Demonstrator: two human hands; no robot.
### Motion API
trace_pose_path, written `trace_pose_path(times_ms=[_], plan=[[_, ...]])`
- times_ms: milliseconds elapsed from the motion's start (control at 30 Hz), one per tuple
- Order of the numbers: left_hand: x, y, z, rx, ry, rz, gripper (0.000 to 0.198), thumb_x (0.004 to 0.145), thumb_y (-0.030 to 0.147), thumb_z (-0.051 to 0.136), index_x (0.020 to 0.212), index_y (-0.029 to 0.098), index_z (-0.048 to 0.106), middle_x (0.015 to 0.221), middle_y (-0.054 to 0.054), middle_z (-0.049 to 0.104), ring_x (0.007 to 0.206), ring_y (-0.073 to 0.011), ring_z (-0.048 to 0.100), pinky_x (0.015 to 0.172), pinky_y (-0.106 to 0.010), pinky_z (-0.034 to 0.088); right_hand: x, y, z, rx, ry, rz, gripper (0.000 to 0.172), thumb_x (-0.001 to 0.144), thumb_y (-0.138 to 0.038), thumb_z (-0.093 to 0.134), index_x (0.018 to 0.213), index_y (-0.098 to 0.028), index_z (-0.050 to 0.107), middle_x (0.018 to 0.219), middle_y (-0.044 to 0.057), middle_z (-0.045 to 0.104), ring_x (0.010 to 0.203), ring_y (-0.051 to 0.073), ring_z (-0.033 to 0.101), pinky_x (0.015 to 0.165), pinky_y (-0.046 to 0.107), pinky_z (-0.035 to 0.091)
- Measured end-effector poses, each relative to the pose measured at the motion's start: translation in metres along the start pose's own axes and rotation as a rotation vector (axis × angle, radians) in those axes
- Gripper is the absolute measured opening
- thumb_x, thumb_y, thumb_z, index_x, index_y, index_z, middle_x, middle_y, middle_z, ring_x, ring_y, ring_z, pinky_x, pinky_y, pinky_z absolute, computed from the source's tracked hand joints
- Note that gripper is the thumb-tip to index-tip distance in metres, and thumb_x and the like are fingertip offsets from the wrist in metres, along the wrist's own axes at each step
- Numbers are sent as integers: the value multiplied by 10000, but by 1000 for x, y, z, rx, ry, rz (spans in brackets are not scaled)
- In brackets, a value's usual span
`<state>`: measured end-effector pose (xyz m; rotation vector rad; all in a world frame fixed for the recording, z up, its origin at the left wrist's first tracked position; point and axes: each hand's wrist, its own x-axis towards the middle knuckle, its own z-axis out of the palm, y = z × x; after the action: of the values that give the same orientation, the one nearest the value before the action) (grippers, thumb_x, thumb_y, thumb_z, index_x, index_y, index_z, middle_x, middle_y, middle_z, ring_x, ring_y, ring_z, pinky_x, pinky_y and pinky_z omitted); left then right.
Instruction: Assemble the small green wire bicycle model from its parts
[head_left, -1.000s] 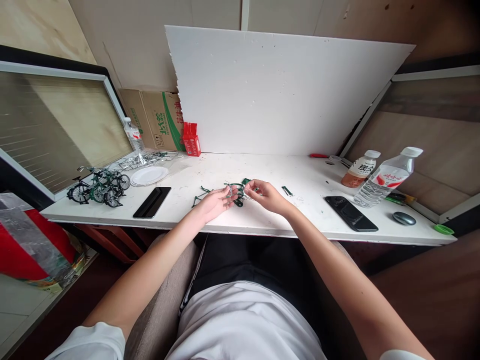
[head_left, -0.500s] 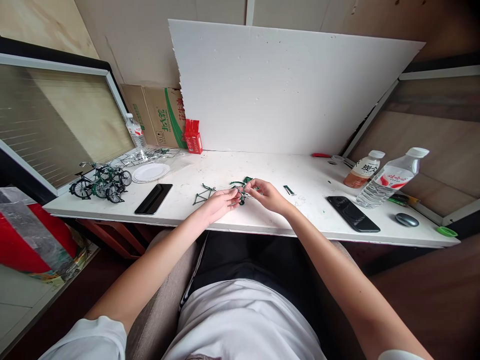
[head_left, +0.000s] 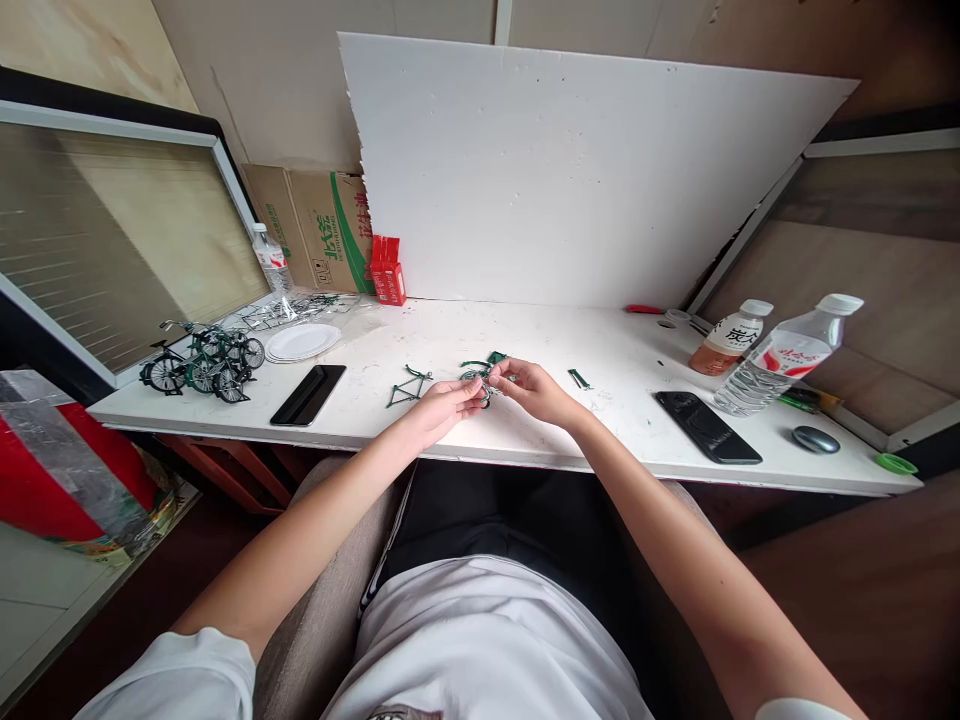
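Pinching a small wheeled part point(head_left: 487, 391) at the centre of the frame, the left hand point(head_left: 447, 407) and right hand point(head_left: 535, 390) meet above the white table point(head_left: 600, 345), fingers nearly closed, thumbs drawn to fingertips; the part's exact form is partly hidden. A green bicycle-like frame point(head_left: 407, 388) lies just left of the hands, thin dark pieces point(head_left: 579, 379) to their right. The step appears to be fine two-handed adjustment; the next move calls for steady, light fingertip pressure.

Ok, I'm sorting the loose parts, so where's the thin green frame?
In the head view, the thin green frame lies on the white table, left of centre, between the left phone and the left hand.
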<state>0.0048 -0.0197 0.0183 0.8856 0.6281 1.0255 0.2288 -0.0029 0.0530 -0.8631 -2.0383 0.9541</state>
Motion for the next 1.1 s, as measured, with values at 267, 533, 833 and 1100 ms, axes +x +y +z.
trace_pose_path(times_ms=[267,533,833,1100], plan=[[5,-6,-6,62,2,38,309,797,347,975,937,110,833,933,-79,722,946,-171,641,1056,-405,448,0,2,-1,-52,-15,-6,487,1014,-696,622,1093,-232,747,1137,92,771,1030,255,694,895,383,524],[7,-10,-9,77,1,72,305,751,327,998,897,112,837,900,-85,734,936,-180,641,1033,-417,453,-1,-1,0,-117,-6,-40,469,1029,-672,617,1073,-225,752,1130,92,770,1013,249,698,855,368,509],[3,-8,-4,93,23,82,306,746,321,999,904,105,849,909,-93,739,948,-185,646,1059,-431,454,2,6,3,-110,25,-73,419,1027,-635,644,1064,-230,744,1113,85,774,1008,248,707,876,384,511],[5,-10,-5,124,33,91,337,716,357,1014,882,112,852,878,-90,738,927,-187,645,1053,-444,467,2,3,4,-135,31,-78,422,1014,-642,655,1024,-229,743,1082,88,777,994,253,710,869,396,519]])
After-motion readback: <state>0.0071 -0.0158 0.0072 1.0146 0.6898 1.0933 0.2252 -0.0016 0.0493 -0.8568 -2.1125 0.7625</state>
